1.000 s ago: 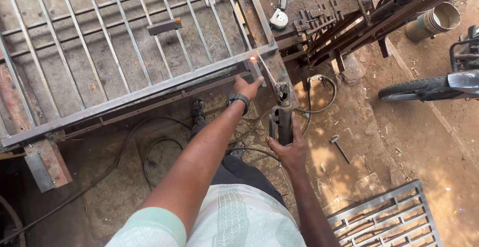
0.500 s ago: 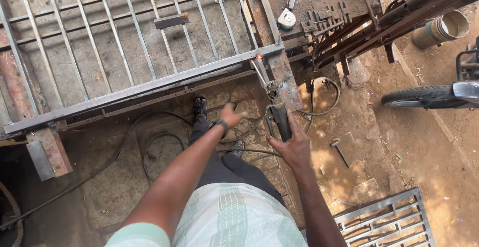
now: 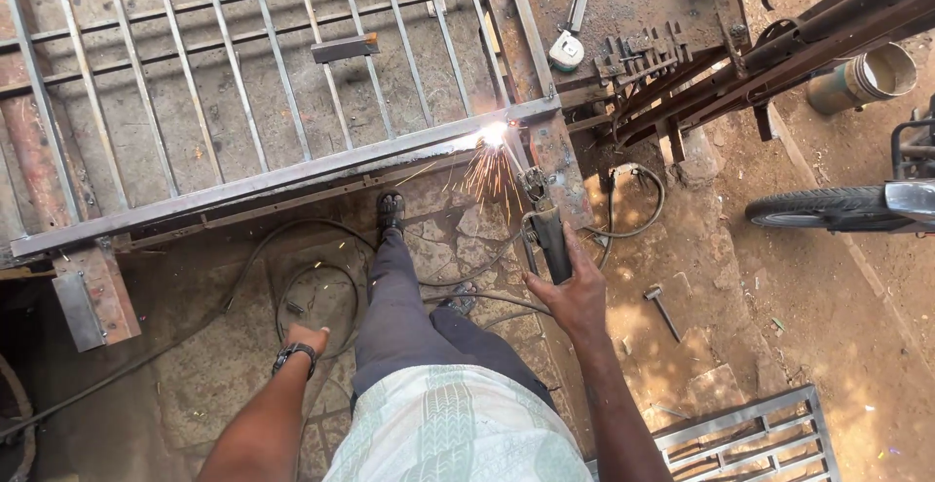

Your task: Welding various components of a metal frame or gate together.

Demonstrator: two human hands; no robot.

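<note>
My right hand [image 3: 577, 292] grips the black handle of a welding electrode holder [image 3: 545, 224]. Its rod tip touches the near rail of a large metal gate frame [image 3: 292, 172], where a bright arc and sparks [image 3: 492, 141] fly. My left hand [image 3: 304, 338], with a wristwatch, hangs low beside my left leg and holds nothing; its fingers look curled. My foot in a dark sandal [image 3: 391, 211] stands just below the rail.
Welding cables [image 3: 292, 278] loop over the stone ground. A hammer [image 3: 660, 305] lies to the right. A tape measure [image 3: 566, 51] and steel bars [image 3: 779, 49] sit on the bench. A wheel [image 3: 828, 207], a can [image 3: 862, 78] and a smaller grille [image 3: 740, 438] stand right.
My left hand has dropped from the gate's corner down to my side. The rod has reached the rail and an arc with sparks has started.
</note>
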